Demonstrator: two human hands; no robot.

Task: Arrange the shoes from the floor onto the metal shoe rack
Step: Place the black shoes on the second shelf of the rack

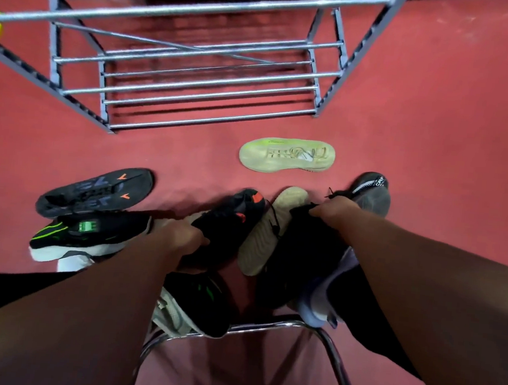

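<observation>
I see shoe rack (pixel 195 79) bare, task barely begun; L hand (pixel 181 238) grips black-orange shoe (pixel 229 213), R hand (pixel 334 210) clutches dark shoe (pixel 302 252) w/ lilac sole; rest lie on floor (pixel 437 116).

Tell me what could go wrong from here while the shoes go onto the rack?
1. The metal shoe rack has only thin bars with gaps, so a crooked shoe may tip or slip between them.
2. The left hand grips the orange-marked shoe, the right hand the lilac-soled shoe, in a crowded pile; loose laces might drag the cream-soled shoe along.
</observation>
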